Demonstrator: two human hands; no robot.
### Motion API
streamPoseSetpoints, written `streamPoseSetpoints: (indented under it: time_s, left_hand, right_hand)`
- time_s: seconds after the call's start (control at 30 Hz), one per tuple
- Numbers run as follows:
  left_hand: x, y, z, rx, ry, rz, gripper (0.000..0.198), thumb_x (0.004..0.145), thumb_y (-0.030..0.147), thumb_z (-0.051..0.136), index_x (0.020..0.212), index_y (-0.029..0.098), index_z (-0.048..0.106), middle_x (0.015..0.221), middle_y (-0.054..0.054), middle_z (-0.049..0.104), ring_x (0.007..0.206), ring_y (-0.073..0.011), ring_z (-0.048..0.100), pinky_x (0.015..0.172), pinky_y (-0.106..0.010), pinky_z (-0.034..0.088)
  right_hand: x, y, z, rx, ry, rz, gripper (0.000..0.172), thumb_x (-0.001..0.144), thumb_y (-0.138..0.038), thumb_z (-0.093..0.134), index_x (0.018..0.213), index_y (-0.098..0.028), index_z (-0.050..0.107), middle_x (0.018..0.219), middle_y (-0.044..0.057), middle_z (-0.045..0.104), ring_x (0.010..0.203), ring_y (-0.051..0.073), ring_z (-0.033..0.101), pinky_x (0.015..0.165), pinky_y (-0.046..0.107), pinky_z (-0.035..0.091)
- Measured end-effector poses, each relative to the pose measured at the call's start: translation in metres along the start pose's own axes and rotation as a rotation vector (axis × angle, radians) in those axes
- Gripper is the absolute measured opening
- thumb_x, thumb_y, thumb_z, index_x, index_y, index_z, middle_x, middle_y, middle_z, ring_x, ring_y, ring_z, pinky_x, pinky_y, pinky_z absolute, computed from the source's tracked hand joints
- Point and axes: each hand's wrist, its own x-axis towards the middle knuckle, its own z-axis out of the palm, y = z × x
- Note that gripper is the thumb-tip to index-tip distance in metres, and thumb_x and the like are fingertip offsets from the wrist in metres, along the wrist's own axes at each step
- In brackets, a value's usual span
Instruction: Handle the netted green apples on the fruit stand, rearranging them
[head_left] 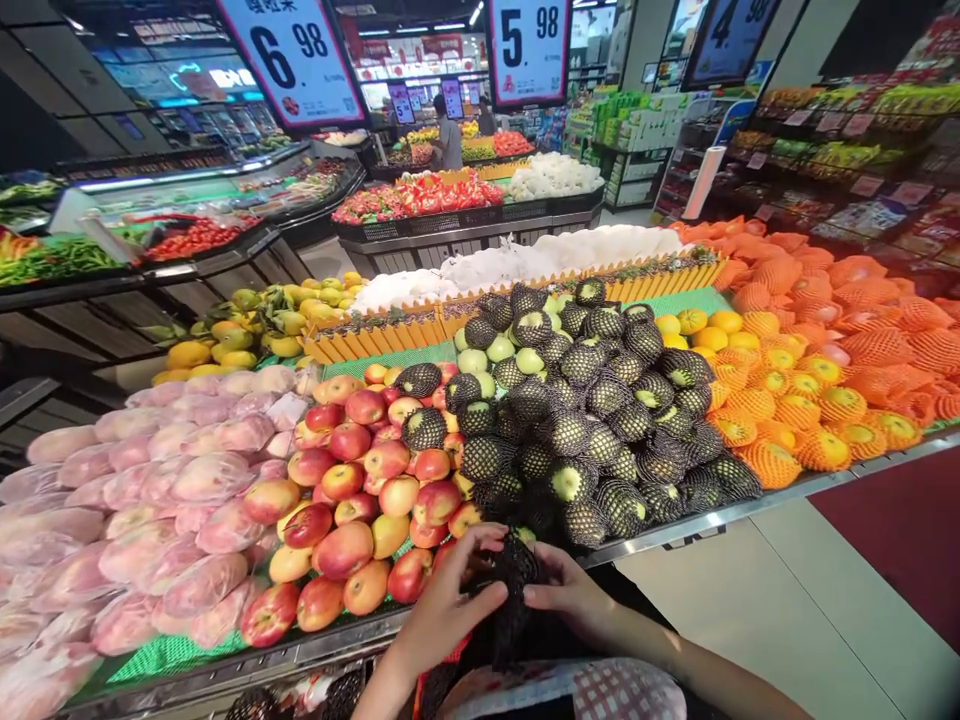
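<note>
A bunched black foam net sleeve (513, 585) is between my two hands at the front edge of the fruit stand. My left hand (459, 590) grips it from the left, with thumb and fingers curled around it. From the other side, my right hand (564, 592) pinches it with the thumb on top. A bit of green shows at the sleeve's far end; whether fruit is inside I cannot tell. Just beyond lies a heap of green fruit in black nets (600, 400). Red-yellow apples (345, 550) lie to the left of my hands.
Pink-wrapped fruit (195, 490) is piled at the far left. Oranges in orange nets (817, 400) fill the right side. A yellow picket divider (405, 335) runs behind the apples. The stand's metal edge (652, 540) borders the tiled floor. Price screens (529, 50) hang above.
</note>
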Motion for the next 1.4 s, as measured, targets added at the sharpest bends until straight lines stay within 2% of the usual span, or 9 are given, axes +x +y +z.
streamPoseSetpoints:
  time_s: [0.13, 0.37, 0.5, 0.6, 0.67, 0.8, 0.87, 1.1, 1.4]
  left_hand:
    - [0.011, -0.008, 0.011, -0.079, -0.145, 0.005, 0.032, 0.090, 0.051, 0.066, 0.106, 0.023, 0.063, 0.136, -0.009, 0.056, 0.128, -0.0276, 0.052, 0.108, -0.035, 0.040]
    - [0.042, -0.017, 0.029, -0.237, -0.027, -0.055, 0.049, 0.078, 0.057, 0.075, 0.072, 0.019, 0.044, 0.077, 0.002, 0.049, 0.076, -0.0152, 0.047, 0.070, -0.025, 0.038]
    - [0.065, -0.013, 0.056, -0.074, -0.301, -0.143, 0.045, 0.079, 0.061, 0.070, 0.073, 0.017, 0.057, 0.073, 0.002, 0.051, 0.074, -0.0158, 0.046, 0.066, -0.026, 0.035]
    - [0.087, 0.004, 0.067, 0.047, -0.458, -0.097, 0.035, 0.081, 0.052, 0.071, 0.090, 0.017, 0.069, 0.086, -0.001, 0.064, 0.082, -0.0183, 0.055, 0.072, -0.027, 0.041]
    - [0.112, 0.019, 0.065, 0.106, -0.362, -0.002, 0.033, 0.081, 0.047, 0.072, 0.099, 0.019, 0.069, 0.091, -0.002, 0.067, 0.085, -0.0185, 0.058, 0.074, -0.026, 0.043]
    - [0.196, 0.045, 0.041, 0.243, 0.191, 0.153, 0.030, 0.089, 0.045, 0.059, 0.097, 0.017, 0.065, 0.092, -0.005, 0.068, 0.085, -0.0194, 0.061, 0.078, -0.029, 0.049]
    - [0.246, 0.051, 0.026, 0.302, 0.311, 0.150, 0.025, 0.094, 0.037, 0.052, 0.105, 0.016, 0.062, 0.105, -0.007, 0.067, 0.094, -0.0192, 0.061, 0.088, -0.030, 0.048]
    - [0.369, 0.049, 0.004, 0.627, 0.402, -0.062, 0.042, 0.077, 0.012, 0.070, 0.116, 0.013, 0.056, 0.124, -0.012, 0.060, 0.112, -0.0244, 0.057, 0.101, -0.039, 0.044]
    - [0.413, 0.024, 0.043, 0.883, 0.595, -0.337, 0.056, 0.092, 0.026, 0.063, 0.142, 0.014, 0.041, 0.141, -0.017, 0.049, 0.125, -0.0323, 0.052, 0.108, -0.054, 0.040]
  right_hand:
    - [-0.004, -0.003, -0.007, -0.074, 0.034, -0.116, 0.037, 0.061, -0.036, 0.094, 0.090, -0.020, 0.077, 0.098, 0.001, 0.069, 0.097, 0.020, 0.061, 0.092, 0.035, 0.044]
    - [-0.020, -0.017, -0.028, -0.091, 0.188, -0.345, 0.036, 0.057, -0.040, 0.096, 0.072, -0.022, 0.068, 0.091, 0.003, 0.068, 0.091, 0.023, 0.060, 0.087, 0.039, 0.046]
    - [-0.032, -0.028, -0.046, -0.127, 0.207, -0.507, 0.035, 0.058, -0.041, 0.094, 0.066, -0.023, 0.065, 0.074, 0.002, 0.064, 0.085, 0.023, 0.059, 0.081, 0.037, 0.047]
    - [-0.042, -0.042, -0.063, -0.073, 0.336, -0.458, 0.039, 0.060, -0.046, 0.093, 0.070, -0.022, 0.064, 0.068, -0.001, 0.058, 0.066, 0.016, 0.051, 0.064, 0.030, 0.043]
    - [-0.050, -0.054, -0.075, -0.047, 0.430, -0.418, 0.042, 0.059, -0.049, 0.093, 0.074, -0.021, 0.064, 0.066, -0.003, 0.056, 0.062, 0.014, 0.047, 0.060, 0.027, 0.040]
    - [-0.068, -0.073, -0.102, -0.072, 0.483, -0.403, 0.044, 0.062, -0.051, 0.091, 0.078, -0.022, 0.062, 0.070, -0.002, 0.057, 0.068, 0.017, 0.051, 0.066, 0.031, 0.045]
    - [-0.074, -0.075, -0.116, -0.106, 0.458, -0.392, 0.043, 0.062, -0.051, 0.091, 0.075, -0.023, 0.061, 0.072, -0.001, 0.059, 0.071, 0.019, 0.053, 0.070, 0.034, 0.047]
    - [-0.086, -0.077, -0.154, -0.256, 0.529, -0.408, 0.047, 0.047, -0.053, 0.096, 0.067, -0.023, 0.067, 0.097, 0.007, 0.067, 0.099, 0.031, 0.060, 0.097, 0.049, 0.046]
    - [-0.095, -0.079, -0.184, -0.277, 0.574, -0.419, 0.047, 0.047, -0.047, 0.098, 0.077, -0.024, 0.071, 0.096, 0.010, 0.072, 0.103, 0.038, 0.064, 0.096, 0.058, 0.050]
